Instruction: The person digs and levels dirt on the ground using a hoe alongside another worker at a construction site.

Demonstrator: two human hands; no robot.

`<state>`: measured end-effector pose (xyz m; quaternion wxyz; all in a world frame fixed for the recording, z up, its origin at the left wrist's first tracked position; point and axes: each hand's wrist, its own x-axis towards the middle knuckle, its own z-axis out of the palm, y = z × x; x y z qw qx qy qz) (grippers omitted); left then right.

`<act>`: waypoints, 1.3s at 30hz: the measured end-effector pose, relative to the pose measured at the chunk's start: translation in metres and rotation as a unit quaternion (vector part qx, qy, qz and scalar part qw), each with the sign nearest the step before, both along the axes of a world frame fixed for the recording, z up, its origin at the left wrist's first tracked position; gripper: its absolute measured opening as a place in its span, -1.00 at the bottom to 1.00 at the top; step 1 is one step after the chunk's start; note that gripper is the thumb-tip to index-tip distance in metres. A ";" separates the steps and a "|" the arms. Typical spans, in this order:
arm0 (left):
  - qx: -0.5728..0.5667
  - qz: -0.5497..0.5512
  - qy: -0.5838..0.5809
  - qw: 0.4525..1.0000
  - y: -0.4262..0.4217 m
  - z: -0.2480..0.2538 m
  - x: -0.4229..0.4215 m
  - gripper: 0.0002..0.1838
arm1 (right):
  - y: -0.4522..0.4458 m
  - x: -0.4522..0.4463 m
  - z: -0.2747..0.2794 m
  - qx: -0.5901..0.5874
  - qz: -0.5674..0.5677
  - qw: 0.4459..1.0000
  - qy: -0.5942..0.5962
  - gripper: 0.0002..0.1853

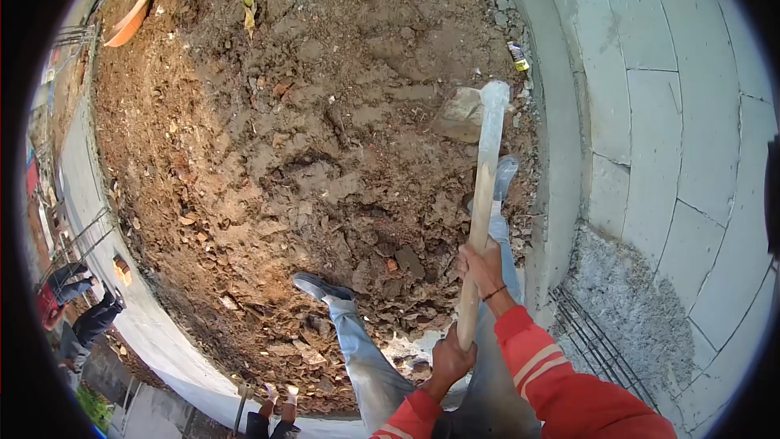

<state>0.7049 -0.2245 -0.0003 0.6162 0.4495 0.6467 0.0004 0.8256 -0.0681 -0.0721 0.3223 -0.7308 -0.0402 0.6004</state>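
Fingers of left hand and right hand wrap a pale wooden-handled tool, its whitish head at a tan stone on brown, clumpy soil. Good control calls for firm, spaced grips.

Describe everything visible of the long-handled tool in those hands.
The tool has a long, straight, pale, wooden-looking handle and a whitish-grey head, perhaps dusty metal, whose full shape cannot be made out. It points forward over the soil, head end farthest. The right hand is wrapped round the handle, the left hand round its near end. The head overlaps the stone in view; whether they touch is unclear.
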 end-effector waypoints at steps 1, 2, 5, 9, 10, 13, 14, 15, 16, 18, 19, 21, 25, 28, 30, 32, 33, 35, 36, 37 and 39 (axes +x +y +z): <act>0.005 -0.017 -0.013 1.000 -0.018 0.011 -0.008 -0.29 | -0.012 -0.006 0.020 0.004 -0.005 1.000 -0.008 -0.87; -0.016 -0.028 -0.027 0.999 -0.021 0.024 -0.014 -0.28 | -0.016 -0.008 0.041 0.003 -0.011 1.000 -0.016 -0.87; 0.069 -0.047 -0.057 0.995 -0.015 0.015 -0.008 -0.32 | 0.008 0.001 0.086 0.094 0.005 0.993 -0.065 -0.86; 0.223 0.038 -0.134 0.965 0.122 -0.067 0.049 -0.44 | 0.137 0.049 0.050 0.194 0.022 0.973 -0.123 -0.83; 0.217 0.060 -0.136 0.965 0.152 -0.078 0.056 -0.49 | 0.164 0.059 0.027 0.188 0.050 0.970 -0.145 -0.80; 0.194 0.088 -0.130 0.968 0.186 -0.085 0.068 -0.51 | 0.192 0.076 -0.060 0.129 0.094 0.980 -0.120 -0.81; 0.125 0.079 -0.073 0.986 0.179 -0.072 0.069 -0.50 | 0.185 0.080 -0.093 0.079 0.128 0.984 -0.094 -0.81; 0.055 0.067 -0.020 0.996 0.169 -0.061 0.069 -0.50 | 0.158 0.070 -0.109 -0.003 0.139 0.988 -0.062 -0.83; 0.044 0.053 -0.008 0.998 0.139 -0.065 0.058 -0.46 | 0.115 0.056 -0.114 -0.087 0.145 0.985 -0.029 -0.85; 0.059 0.030 0.007 0.998 0.075 -0.064 0.020 -0.42 | 0.060 0.028 -0.111 -0.038 0.074 0.995 -0.055 -0.84; 0.088 0.018 0.002 0.996 0.063 -0.070 0.004 -0.42 | 0.050 0.011 -0.096 -0.019 0.037 0.998 -0.052 -0.86; 0.025 -0.019 -0.006 0.999 0.041 -0.027 -0.031 -0.41 | -0.005 -0.012 -0.069 -0.034 -0.010 0.999 0.010 -0.88; 0.033 -0.025 -0.010 0.999 -0.091 0.001 -0.079 -0.36 | -0.088 -0.064 -0.009 -0.060 0.001 0.998 -0.016 -0.86; -0.028 -0.026 0.000 0.999 -0.080 0.048 -0.093 -0.38 | -0.086 -0.072 0.041 -0.062 -0.041 0.997 0.002 -0.84; 0.009 -0.063 -0.040 0.997 -0.060 0.039 -0.091 -0.39 | -0.058 -0.065 0.071 -0.002 -0.060 0.998 -0.012 -0.82; 0.070 -0.066 -0.105 0.990 -0.009 0.019 -0.071 -0.39 | -0.009 -0.043 0.094 0.098 -0.048 0.992 -0.065 -0.83; 0.104 -0.043 -0.146 0.983 0.030 0.008 -0.053 -0.40 | 0.025 -0.030 0.104 0.149 -0.043 0.983 -0.093 -0.84; 0.215 -0.031 -0.173 0.961 0.088 -0.026 -0.018 -0.37 | 0.089 -0.003 0.110 0.203 -0.037 0.966 -0.156 -0.86; 0.208 0.003 -0.189 0.960 0.124 -0.031 -0.003 -0.46 | 0.119 0.009 0.107 0.233 -0.037 0.955 -0.179 -0.87; 0.211 0.002 -0.181 0.961 0.157 -0.041 0.009 -0.46 | 0.144 0.021 0.095 0.243 -0.033 0.953 -0.180 -0.86; 0.211 -0.003 -0.171 0.962 0.168 -0.051 0.019 -0.47 | 0.175 0.034 0.064 0.216 -0.025 0.959 -0.180 -0.85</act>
